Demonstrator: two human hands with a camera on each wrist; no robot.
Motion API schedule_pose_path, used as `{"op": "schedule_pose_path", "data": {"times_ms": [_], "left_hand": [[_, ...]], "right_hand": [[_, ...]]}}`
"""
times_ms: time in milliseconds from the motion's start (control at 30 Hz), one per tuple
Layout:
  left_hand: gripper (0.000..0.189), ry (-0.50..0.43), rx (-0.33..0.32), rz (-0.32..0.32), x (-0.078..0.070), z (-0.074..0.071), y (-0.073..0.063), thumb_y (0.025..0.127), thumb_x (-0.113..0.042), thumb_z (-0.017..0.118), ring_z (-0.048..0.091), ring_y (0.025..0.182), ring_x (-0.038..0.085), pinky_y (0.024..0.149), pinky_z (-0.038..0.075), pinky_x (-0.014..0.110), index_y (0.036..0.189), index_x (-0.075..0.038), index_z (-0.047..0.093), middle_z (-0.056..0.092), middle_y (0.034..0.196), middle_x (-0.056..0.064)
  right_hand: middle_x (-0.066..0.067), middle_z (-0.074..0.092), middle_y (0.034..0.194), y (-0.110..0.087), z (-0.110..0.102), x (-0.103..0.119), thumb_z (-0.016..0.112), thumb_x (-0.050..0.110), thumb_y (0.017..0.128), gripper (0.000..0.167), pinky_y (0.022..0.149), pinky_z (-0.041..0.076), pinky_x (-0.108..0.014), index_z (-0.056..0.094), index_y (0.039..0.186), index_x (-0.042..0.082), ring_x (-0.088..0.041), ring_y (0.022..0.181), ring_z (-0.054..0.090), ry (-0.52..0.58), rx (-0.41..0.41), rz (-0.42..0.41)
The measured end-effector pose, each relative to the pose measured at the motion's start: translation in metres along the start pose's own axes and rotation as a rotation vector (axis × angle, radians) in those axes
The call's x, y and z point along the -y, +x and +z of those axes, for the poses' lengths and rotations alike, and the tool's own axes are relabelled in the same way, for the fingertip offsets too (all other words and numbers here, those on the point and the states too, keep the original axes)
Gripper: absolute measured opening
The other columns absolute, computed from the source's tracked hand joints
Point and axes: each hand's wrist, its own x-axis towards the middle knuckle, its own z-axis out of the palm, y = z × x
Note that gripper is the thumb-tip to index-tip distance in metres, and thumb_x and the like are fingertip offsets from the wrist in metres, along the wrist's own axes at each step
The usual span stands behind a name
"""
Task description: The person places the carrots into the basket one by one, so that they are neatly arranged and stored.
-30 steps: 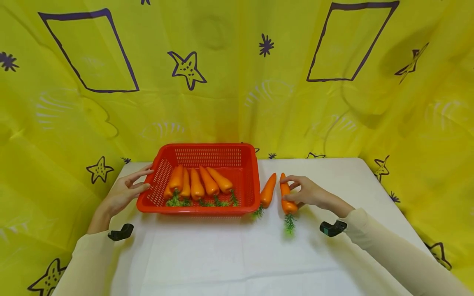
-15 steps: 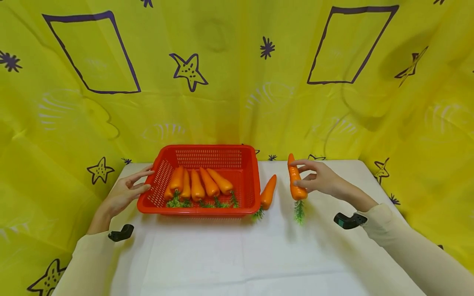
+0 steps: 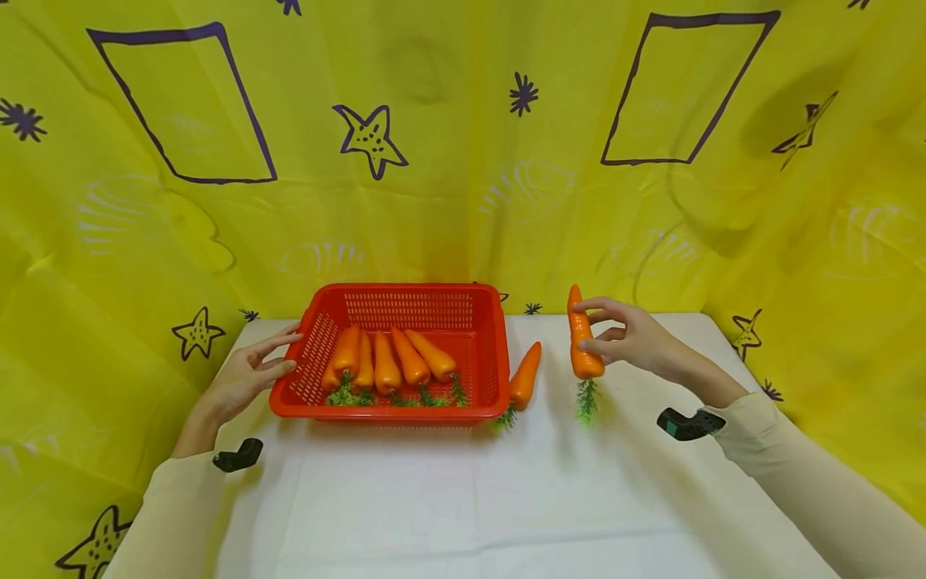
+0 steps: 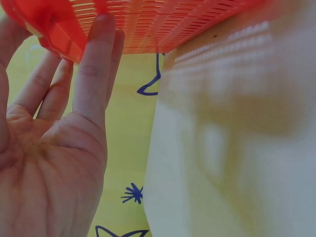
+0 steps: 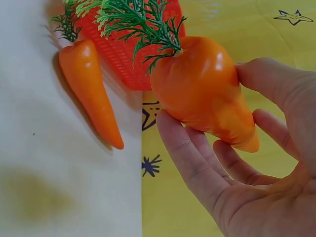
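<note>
My right hand (image 3: 640,342) pinches an orange toy carrot (image 3: 584,346) between thumb and fingers, above the table. The carrot's tip points up and away, and its green leafy top hangs toward me; the right wrist view shows the carrot's thick end (image 5: 197,74) close up. My left hand (image 3: 235,382) rests its extended fingers on the left side of a red plastic basket (image 3: 405,411); in the left wrist view a fingertip touches the slotted wall (image 4: 143,24). Several carrots (image 3: 387,362) lie side by side in the basket, leaves toward its front.
Another carrot (image 3: 525,376) lies on the white-covered table (image 3: 405,498), just right of the basket, its leaves by the basket's front right corner. A yellow patterned curtain (image 3: 463,217) stands behind the table and along both sides.
My right hand has lifted the carrot off the table and moved it up and slightly right. The left hand, the basket and the other carrots have stayed in place.
</note>
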Motion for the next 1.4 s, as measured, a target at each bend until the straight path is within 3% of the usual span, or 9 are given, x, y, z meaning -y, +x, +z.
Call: {"op": "schedule_pose_path", "data": {"times_ms": [433, 800, 1400], "left_hand": [[0.050, -0.009, 0.007, 0.010, 0.001, -0.001, 0.001, 0.103, -0.002, 0.059, 0.060, 0.123, 0.001, 0.093, 0.054, 0.022, 0.149, 0.009, 0.044, 0.022, 0.170, 0.007], [0.050, 0.007, 0.001, 0.016, 0.002, -0.001, 0.000, 0.103, -0.003, 0.060, 0.061, 0.122, 0.001, 0.093, 0.055, 0.022, 0.149, 0.009, 0.044, 0.021, 0.170, 0.009], [0.051, 0.013, 0.005, -0.009, 0.001, -0.002, 0.002, 0.103, -0.004, 0.060, 0.062, 0.121, 0.003, 0.091, 0.056, 0.023, 0.151, 0.006, 0.044, 0.021, 0.171, 0.007]], "right_hand": [[-0.028, 0.044, 0.146, 0.006, -0.002, 0.011, 0.076, 0.016, 0.095, 0.062, 0.081, 0.060, -0.037, 0.047, 0.150, 0.011, -0.029, 0.095, 0.071, -0.033, 0.027, 0.025], [-0.024, 0.044, 0.145, 0.040, 0.008, 0.036, 0.078, 0.016, 0.093, 0.061, 0.081, 0.061, -0.044, 0.051, 0.148, 0.014, -0.037, 0.110, 0.068, -0.070, 0.096, -0.009], [-0.019, 0.050, 0.144, 0.118, 0.075, 0.069, 0.078, 0.017, 0.093, 0.059, 0.078, 0.062, -0.047, 0.055, 0.146, 0.011, -0.038, 0.107, 0.068, -0.051, 0.221, -0.118]]}}
